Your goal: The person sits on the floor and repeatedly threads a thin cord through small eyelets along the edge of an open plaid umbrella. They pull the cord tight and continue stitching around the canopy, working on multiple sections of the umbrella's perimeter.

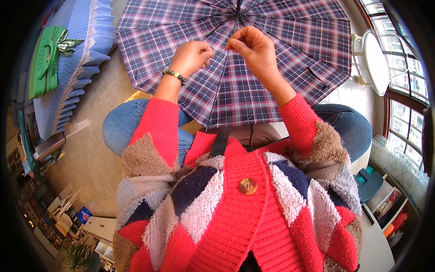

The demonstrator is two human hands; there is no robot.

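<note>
An open plaid umbrella in navy, red and white spreads over my lap. Its ribs meet at a dark hub near the top of the view. Above the fabric, left of the middle, is my left hand, its fingers curled closed. A bracelet of dark and green beads circles that wrist. My right hand is raised just right of the middle, thumb and forefinger pinched together. Anything between the fingers of either hand is too small or hidden to make out. The two hands are apart.
To the left, a green case with a ribbon lies on a blue quilted cover with lace trim. A white round-seated chair or stool stands right, by windows. Shelves with assorted items are lower right.
</note>
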